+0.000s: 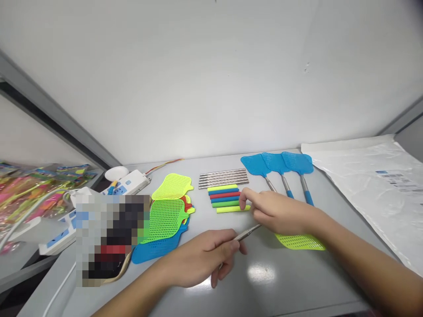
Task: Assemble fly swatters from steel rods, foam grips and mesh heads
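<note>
My left hand (211,257) is closed around the end of a metal rod (246,232). The rod runs up and right beneath my right hand, towards a yellow-green fly swatter head (300,242) partly covered by my right forearm. My right hand (274,211) has its thumb and bent index finger at the right end of a yellow-green handle sleeve (229,210), the nearest of a row. That sleeve sits slightly right of the others. Behind it lie green, blue and red sleeves (224,195) and another yellow-green one. Several bare metal rods (223,178) lie side by side beyond them.
Three blue fly swatters (264,165) with metal rods lie back right, beside a white plastic bag (363,176). Loose green swatter heads (165,218), with yellow, blue and red ones, are piled left. Further left are power strips (132,180), cables and a blurred-out item (112,246).
</note>
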{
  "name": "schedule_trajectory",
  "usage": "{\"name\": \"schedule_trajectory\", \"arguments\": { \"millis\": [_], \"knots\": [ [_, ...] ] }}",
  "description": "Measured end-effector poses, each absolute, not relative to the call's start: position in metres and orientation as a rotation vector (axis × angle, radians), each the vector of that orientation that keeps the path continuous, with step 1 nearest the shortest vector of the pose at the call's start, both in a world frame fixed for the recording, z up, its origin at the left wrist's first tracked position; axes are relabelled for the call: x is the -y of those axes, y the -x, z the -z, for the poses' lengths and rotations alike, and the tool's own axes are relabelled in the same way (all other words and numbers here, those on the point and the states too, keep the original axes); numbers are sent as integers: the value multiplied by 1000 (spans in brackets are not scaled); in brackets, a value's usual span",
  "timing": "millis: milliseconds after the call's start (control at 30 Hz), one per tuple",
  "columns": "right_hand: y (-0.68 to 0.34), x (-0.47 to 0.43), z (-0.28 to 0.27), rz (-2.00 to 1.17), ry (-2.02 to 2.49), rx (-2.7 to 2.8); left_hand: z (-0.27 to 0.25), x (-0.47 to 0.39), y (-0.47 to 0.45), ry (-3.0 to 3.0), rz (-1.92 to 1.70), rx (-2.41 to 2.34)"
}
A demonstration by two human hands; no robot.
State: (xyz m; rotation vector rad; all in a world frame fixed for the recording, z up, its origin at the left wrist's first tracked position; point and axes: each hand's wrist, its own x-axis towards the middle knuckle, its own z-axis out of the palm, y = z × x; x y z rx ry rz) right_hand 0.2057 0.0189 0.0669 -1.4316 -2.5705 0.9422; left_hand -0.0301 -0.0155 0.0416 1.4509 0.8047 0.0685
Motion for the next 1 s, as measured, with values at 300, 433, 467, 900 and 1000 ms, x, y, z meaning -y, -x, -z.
{"name": "schedule_trajectory", "arguments": {
  "millis": [300,433,467,900,1000],
  "knots": [
    [-198,-9,-67,-739,1407,2751,-47,17,35,-1583,12,-879],
    [-188,3,-59,-257,1289,2862,-51,18,38,-1814,46,-979],
    [-184,6,-56,-149,1258,2873,-52,19,38,-1894,49,-1002],
    [-176,-5,-40,-100,1489,2648,-44,22,34,-2151,4,-1088],
    [-176,-9,-44,-355,1689,2542,-39,20,33,-2284,3,-1103]
  ]
}}
